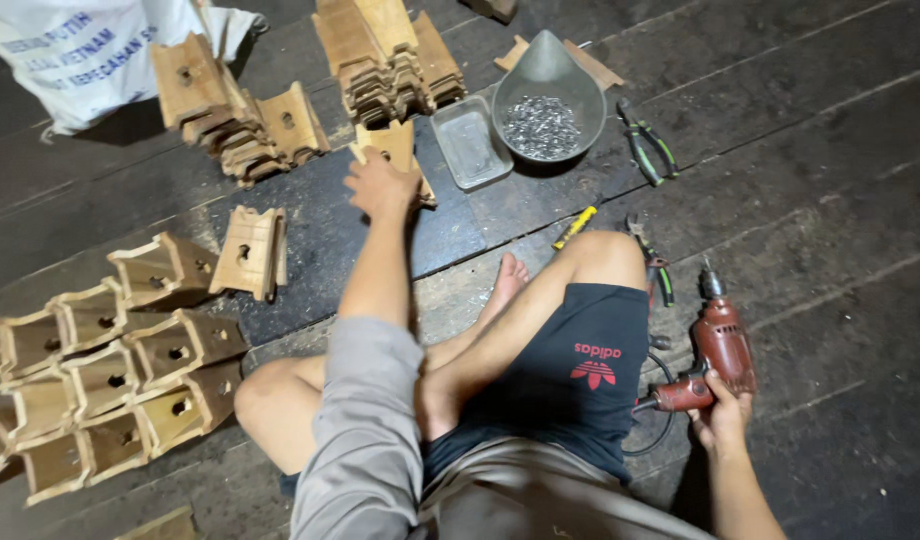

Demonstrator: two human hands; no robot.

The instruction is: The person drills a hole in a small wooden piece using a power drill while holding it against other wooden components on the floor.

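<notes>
Drill (718, 345) points away, gripped in right hand (722, 412); left hand (380, 185) presses wooden piece (392, 147).

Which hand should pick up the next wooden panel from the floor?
Left. The left hand already rests on the wooden panel, while the right hand is occupied gripping the red drill.

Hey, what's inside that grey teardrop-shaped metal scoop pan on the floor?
The grey teardrop-shaped metal scoop pan holds a heap of small shiny silver metal fasteners, probably screws or nails. The heap covers the pan's bottom beneath it; the narrow upper end shows bare.
</notes>
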